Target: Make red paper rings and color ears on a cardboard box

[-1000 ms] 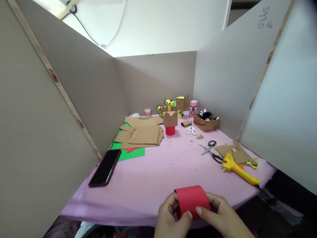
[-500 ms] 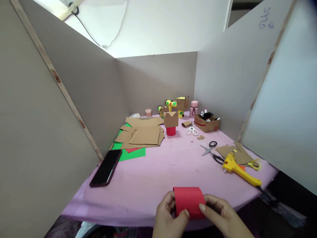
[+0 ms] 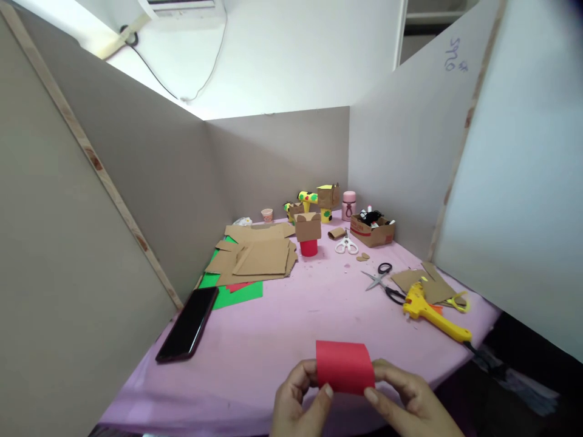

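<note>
Left hand (image 3: 298, 403) grips curved red paper (image 3: 345, 367) by left end, right hand (image 3: 409, 402) holds right end; yellow glue gun (image 3: 432, 317) lies at right, black phone (image 3: 187, 325) at left

Bare fingers (image 3: 319, 405), L & R — nails (image 3: 328, 391) prob. short

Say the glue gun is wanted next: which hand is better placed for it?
Likely the right hand: the glue gun lies nearer to it than to the left hand, though both hold the curved red paper.
</note>
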